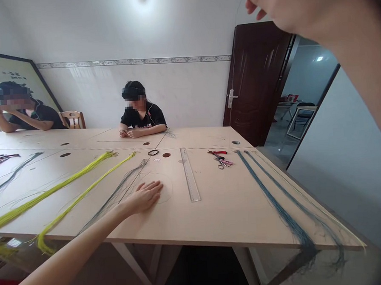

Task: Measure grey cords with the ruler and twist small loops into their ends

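Note:
My left hand (146,196) lies palm down on the table (219,209), its fingers extended over or beside a thin looped thread (172,188). High at the upper right, my right hand (260,2) is raised, its thumb and index finger pinched at the frame's top edge. A fine thread (233,55) hangs down from those fingertips in front of the door. Right of my left hand lies a clear ruler (190,176). A bundle of grey-blue threads (116,191) runs along the left side of that hand.
Yellow thread bundles (59,188) stretch across the left. Teal bundles (270,193) hang over the front edge at right. Red-handled pliers (218,152) and small scissors (223,163) lie beyond the ruler, a black ring (153,152) farther left. Two people sit across the table.

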Demonstrator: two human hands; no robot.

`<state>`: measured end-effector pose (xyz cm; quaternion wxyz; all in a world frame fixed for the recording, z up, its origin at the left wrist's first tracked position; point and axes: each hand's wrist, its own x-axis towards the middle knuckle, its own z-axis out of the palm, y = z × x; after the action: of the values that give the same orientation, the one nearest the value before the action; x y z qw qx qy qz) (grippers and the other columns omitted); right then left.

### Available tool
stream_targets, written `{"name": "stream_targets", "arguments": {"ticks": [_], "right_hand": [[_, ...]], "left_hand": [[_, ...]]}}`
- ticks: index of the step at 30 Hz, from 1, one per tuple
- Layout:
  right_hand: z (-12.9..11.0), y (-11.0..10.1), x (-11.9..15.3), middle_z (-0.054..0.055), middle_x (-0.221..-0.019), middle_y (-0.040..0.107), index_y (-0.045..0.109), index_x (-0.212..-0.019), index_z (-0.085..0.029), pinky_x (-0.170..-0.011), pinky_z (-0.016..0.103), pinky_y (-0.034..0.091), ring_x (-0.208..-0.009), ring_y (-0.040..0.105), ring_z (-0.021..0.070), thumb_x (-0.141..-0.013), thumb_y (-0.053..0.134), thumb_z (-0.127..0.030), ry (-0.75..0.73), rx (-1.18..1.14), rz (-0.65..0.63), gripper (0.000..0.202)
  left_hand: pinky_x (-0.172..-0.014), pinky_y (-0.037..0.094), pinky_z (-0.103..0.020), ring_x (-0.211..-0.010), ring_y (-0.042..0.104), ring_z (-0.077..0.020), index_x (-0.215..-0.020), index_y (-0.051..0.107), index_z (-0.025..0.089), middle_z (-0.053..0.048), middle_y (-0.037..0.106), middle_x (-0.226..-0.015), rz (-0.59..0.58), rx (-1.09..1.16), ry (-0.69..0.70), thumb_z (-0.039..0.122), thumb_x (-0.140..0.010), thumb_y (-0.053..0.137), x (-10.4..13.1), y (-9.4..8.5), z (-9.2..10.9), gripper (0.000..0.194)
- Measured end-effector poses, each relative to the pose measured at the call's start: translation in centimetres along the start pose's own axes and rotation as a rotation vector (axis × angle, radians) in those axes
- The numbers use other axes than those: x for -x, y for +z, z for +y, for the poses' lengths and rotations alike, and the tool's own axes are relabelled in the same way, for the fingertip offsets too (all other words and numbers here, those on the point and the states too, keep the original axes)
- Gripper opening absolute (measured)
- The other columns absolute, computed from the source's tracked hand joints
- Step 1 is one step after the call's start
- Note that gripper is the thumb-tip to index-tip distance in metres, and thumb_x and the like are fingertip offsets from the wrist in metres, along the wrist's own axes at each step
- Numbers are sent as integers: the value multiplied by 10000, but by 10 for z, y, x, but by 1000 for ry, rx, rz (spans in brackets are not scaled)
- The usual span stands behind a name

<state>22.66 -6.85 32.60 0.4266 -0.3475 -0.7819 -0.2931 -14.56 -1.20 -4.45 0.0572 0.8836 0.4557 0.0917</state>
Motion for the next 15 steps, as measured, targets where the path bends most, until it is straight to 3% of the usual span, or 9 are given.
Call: {"name": "stream_targets", "arguments": {"ticks": [4, 7, 9, 12, 15], "right_hand": [[-29, -2, 29, 12, -861, 632, 649, -992, -99, -616, 215, 449, -718, 581, 85, -858, 473, -366, -13, -53, -68, 347], [-50, 6, 52, 12, -810, 672, 683, -925, -149, -607, 203, 488, -673, 603, 78, -839, 583, -281, 16, -169, -289, 187], [-65, 15, 70, 2, -783, 694, 694, -900, -184, -608, 192, 513, -690, 636, 88, -830, 615, -260, 22, -233, -467, 130], [-85, 31, 96, 6, -785, 704, 663, -938, -177, -559, 185, 518, -689, 655, 100, -840, 606, -263, 84, -409, -664, 142], [-96, 42, 117, 17, -854, 699, 615, -972, -179, -582, 197, 526, -758, 667, 122, -857, 571, -246, 162, -574, -703, 140]], "left_hand": [[-1077, 151, -597, -1289, 334, -305, -1148, 557, 137, -120, 454, -1325, 142, 7, -199, 308, -885, 553, 13, -14, -23, 313], [-1086, 88, -602, -1332, 243, -316, -1121, 566, 131, -120, 399, -1373, 262, 133, -212, 307, -867, 572, 5, -39, -10, 309], [-1089, 131, -580, -1336, 235, -310, -1107, 572, 134, -120, 368, -1398, 322, 280, -154, 312, -866, 559, -5, -59, 21, 300], [-933, 434, -443, -1179, 461, -284, -1063, 597, 171, -121, 515, -1265, 335, 603, -26, 367, -893, 450, -14, -91, 87, 298], [-732, 521, -312, -995, 596, -234, -1069, 564, 154, -117, 604, -1113, 266, 972, 114, 411, -927, 349, -13, -111, 148, 364]]}}
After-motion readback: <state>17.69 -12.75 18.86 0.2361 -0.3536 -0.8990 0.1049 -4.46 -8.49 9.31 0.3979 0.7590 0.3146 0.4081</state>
